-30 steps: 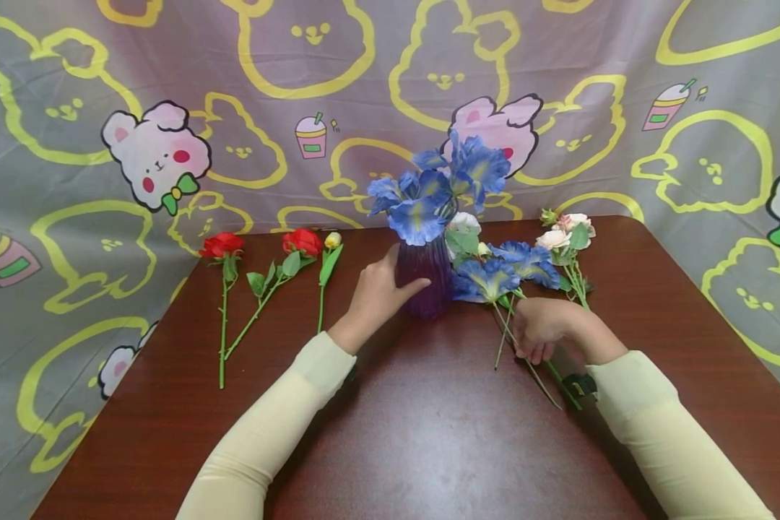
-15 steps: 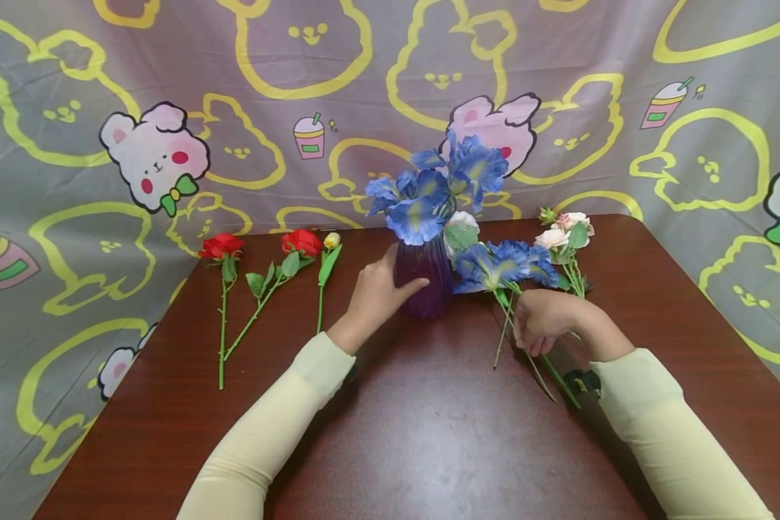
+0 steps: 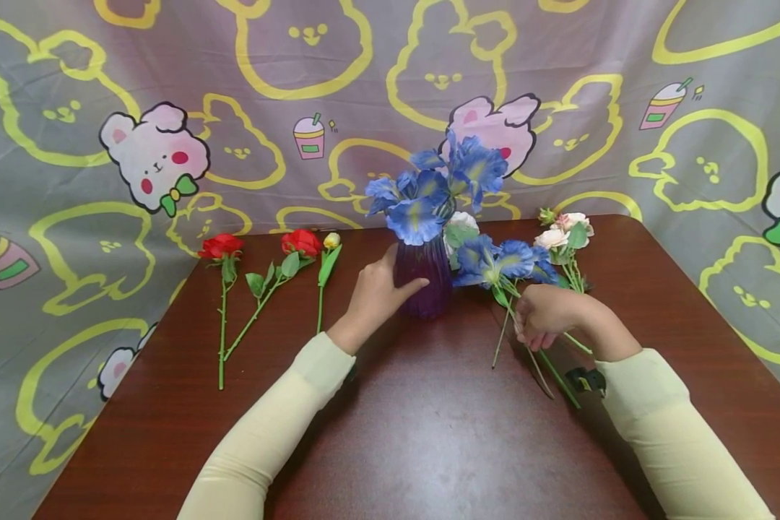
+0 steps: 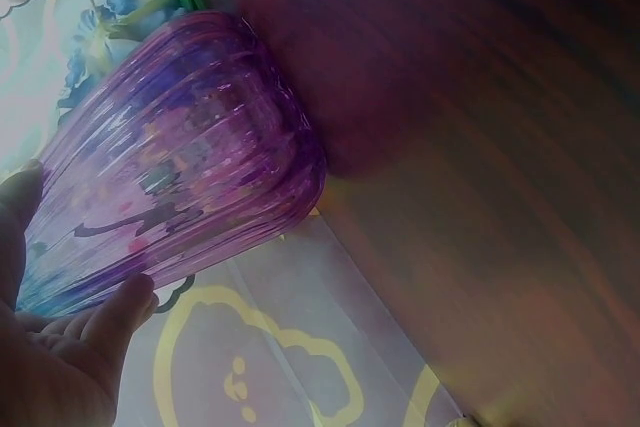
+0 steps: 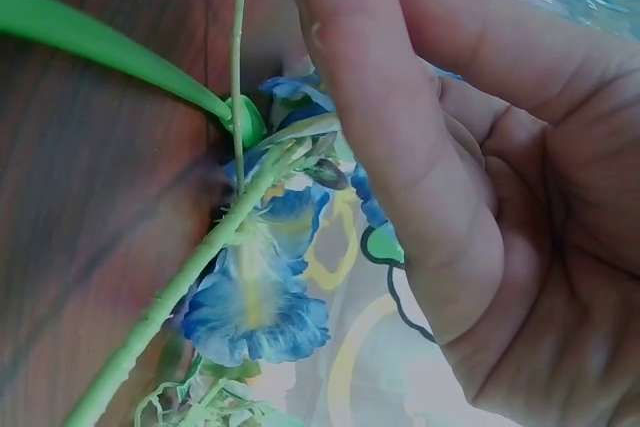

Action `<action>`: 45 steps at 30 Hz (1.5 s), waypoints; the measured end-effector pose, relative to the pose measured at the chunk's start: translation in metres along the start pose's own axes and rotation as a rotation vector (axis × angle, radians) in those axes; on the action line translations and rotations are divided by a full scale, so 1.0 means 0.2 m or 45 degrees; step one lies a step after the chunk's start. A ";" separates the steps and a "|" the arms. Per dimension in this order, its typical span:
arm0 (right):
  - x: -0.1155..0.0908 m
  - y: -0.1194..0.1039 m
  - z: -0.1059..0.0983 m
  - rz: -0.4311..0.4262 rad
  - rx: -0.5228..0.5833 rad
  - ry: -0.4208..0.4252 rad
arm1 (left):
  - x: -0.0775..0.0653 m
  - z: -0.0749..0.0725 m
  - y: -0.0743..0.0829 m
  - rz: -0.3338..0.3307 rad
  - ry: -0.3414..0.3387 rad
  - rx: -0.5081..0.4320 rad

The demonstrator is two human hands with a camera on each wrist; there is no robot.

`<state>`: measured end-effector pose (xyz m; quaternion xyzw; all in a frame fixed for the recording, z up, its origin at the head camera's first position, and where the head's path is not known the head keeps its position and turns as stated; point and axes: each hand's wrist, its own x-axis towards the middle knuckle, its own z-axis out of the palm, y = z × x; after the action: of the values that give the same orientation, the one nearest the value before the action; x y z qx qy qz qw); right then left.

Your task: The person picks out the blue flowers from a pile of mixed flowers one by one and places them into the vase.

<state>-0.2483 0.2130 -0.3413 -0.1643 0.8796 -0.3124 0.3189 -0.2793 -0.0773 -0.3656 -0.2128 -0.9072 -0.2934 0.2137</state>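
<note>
My left hand point(image 3: 380, 292) holds a purple ribbed glass vase point(image 3: 422, 282), its thumb across the front. Blue irises point(image 3: 419, 206) stand in the vase. To the right, my right hand point(image 3: 552, 318) pinches the stem of another blue iris point(image 3: 481, 260) with curled fingers, low over the table. Its thick green stem point(image 5: 150, 317) slants past the fingers in the right wrist view, the bloom hanging beyond. Another blue bloom point(image 3: 544, 269) shows partly behind it, and thin stems point(image 3: 503, 336) lie beneath the hand. In the left wrist view, thumb and fingers point(image 4: 120, 322) sit near the vase's neck.
On the left of the brown table point(image 3: 396, 448) lie two red roses point(image 3: 221, 245) and a yellow tulip point(image 3: 331, 242). A white flower point(image 3: 461, 232) is behind the vase. Pale pink roses point(image 3: 565, 231) lie at the back right. A patterned curtain point(image 3: 364, 94) closes off the back.
My right hand has lifted slightly with the iris, whose bloom has turned and shifted; its stem end now shows right of the hand. The left hand and vase stay put.
</note>
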 end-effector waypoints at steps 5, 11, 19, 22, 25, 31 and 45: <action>-0.01 -0.01 -0.01 -0.022 0.004 0.003 | 0.00 0.00 0.00 -0.005 0.002 0.002; 0.00 0.00 -0.01 -0.065 0.022 0.020 | 0.00 0.00 0.00 -0.009 0.001 0.003; 0.00 0.00 -0.01 -0.096 0.032 0.035 | 0.00 -0.01 0.00 -0.016 -0.009 0.000; 0.00 0.00 -0.01 -0.094 0.032 0.041 | 0.00 -0.01 0.01 -0.019 -0.012 0.003; 0.01 0.00 -0.01 -0.082 0.040 0.047 | 0.00 -0.01 0.01 -0.019 -0.012 0.003; 0.01 0.01 -0.02 -0.052 0.072 0.053 | 0.00 -0.01 0.01 -0.017 -0.016 -0.015; 0.01 0.01 -0.02 -0.047 0.099 0.086 | 0.00 -0.01 0.01 -0.018 -0.021 -0.017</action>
<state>-0.2531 0.2162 -0.3412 -0.1573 0.8738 -0.3578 0.2892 -0.2780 -0.0778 -0.3632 -0.2101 -0.9085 -0.2991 0.2027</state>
